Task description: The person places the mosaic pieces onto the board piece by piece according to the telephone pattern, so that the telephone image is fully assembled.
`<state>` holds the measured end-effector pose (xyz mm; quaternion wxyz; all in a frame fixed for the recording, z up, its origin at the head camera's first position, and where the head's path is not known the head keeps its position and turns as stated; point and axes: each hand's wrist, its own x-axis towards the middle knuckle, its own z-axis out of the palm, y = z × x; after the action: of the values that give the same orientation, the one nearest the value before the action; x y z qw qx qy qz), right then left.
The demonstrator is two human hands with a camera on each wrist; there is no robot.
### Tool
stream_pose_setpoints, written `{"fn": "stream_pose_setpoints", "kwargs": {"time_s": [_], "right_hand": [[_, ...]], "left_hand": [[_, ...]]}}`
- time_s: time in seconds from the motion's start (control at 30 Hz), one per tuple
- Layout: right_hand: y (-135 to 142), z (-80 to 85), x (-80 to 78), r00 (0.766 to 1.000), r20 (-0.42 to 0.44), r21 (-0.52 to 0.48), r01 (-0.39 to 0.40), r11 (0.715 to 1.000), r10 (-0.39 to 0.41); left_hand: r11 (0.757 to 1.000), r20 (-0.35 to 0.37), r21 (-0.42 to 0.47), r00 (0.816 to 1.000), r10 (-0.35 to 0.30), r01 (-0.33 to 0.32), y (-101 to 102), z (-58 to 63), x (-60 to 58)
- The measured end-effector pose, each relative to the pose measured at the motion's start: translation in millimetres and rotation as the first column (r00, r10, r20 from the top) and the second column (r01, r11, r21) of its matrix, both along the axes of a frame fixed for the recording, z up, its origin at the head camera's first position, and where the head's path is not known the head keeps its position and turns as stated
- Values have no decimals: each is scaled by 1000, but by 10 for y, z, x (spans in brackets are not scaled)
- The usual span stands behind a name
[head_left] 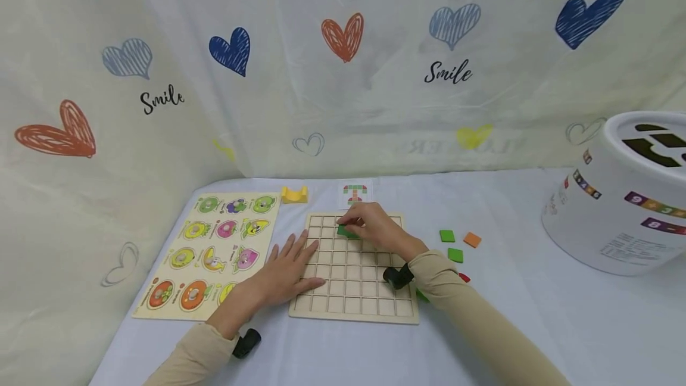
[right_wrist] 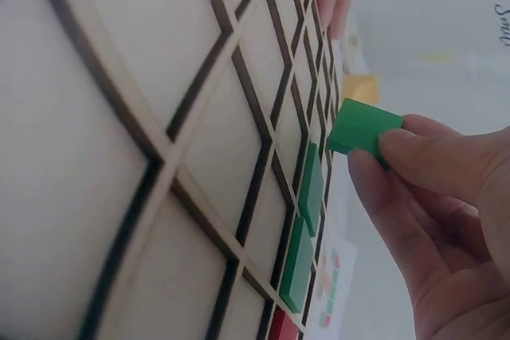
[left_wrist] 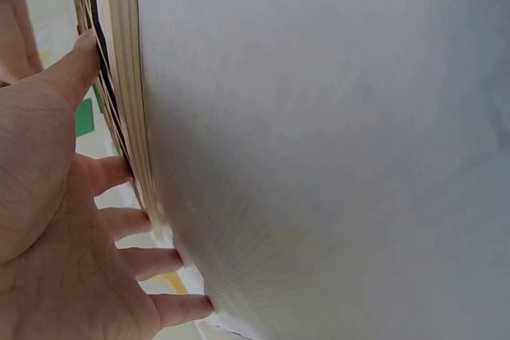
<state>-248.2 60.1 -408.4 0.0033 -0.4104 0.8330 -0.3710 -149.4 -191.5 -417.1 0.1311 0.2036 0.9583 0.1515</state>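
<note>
A green square tile [right_wrist: 362, 125] is pinched between thumb and fingers of my right hand [head_left: 375, 228], above the far part of the wooden grid board [head_left: 345, 305]. In the right wrist view, two green tiles [right_wrist: 296, 268] lie in cells along one edge, with a red piece [right_wrist: 283, 326] beside them. My left hand [head_left: 286, 273] rests on the board's left edge, its fingers spread. The left wrist view shows the thumb and fingers against the board's layered side [left_wrist: 127, 77]. Behind the board lies a small card [head_left: 364, 200] with a red, green and orange pattern.
Loose green tiles [head_left: 447, 236], an orange tile [head_left: 472, 239] and a red piece [head_left: 464, 277] lie right of the board. A fruit puzzle board [head_left: 225, 243] is at left, a yellow block [head_left: 294, 195] behind. A white tub [head_left: 595, 219] stands far right.
</note>
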Motion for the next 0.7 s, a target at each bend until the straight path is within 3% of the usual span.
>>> {"fn": "stream_pose_setpoints", "kwargs": {"time_s": [0.7], "right_hand": [[-80, -70, -46, 999, 17, 57, 38, 998, -39]], "left_hand": [[1000, 10, 9, 1000, 3, -3, 6, 13, 14]]}}
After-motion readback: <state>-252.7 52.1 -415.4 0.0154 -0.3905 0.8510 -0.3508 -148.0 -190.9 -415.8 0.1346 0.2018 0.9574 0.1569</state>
